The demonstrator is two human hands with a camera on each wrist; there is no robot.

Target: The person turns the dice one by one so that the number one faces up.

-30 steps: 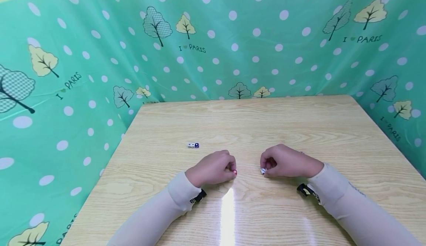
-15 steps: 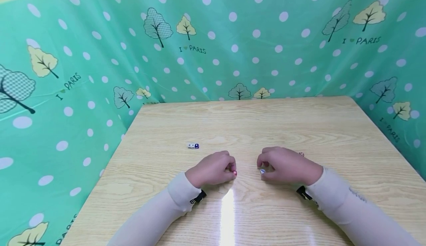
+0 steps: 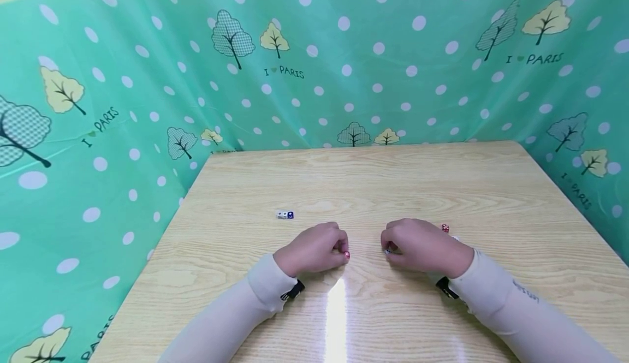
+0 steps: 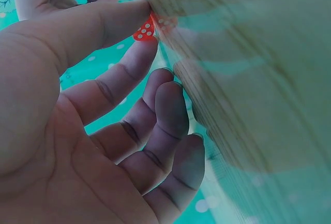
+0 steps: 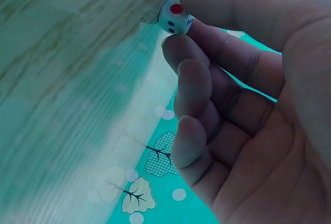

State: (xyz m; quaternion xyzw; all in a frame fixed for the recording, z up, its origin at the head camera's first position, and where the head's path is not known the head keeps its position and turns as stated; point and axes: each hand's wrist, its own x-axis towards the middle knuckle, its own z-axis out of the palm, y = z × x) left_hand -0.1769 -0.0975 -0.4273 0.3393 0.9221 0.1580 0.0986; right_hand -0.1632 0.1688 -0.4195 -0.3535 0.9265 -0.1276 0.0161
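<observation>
Between thumb and index finger my left hand (image 3: 314,249) pinches a red die with white pips (image 4: 144,29), which sits at the table surface. Across a short gap to the right, my right hand (image 3: 422,247) holds a white die (image 5: 176,17) between thumb and index finger, a red pip and blue pips showing. In the head view that die is mostly covered by the fingers. The other fingers of both hands are bent near the tabletop.
A short row of dice, white ones and a blue one (image 3: 290,215), lies on the wooden table (image 3: 363,183) beyond my left hand. Another red die (image 3: 445,228) lies behind my right wrist, with something white partly hidden beside it. A green patterned cloth (image 3: 314,106) hangs around the table.
My right hand has shifted slightly and turned, so its fingers now cover most of the white die. More of the red die behind the right wrist shows. The left hand has stayed put.
</observation>
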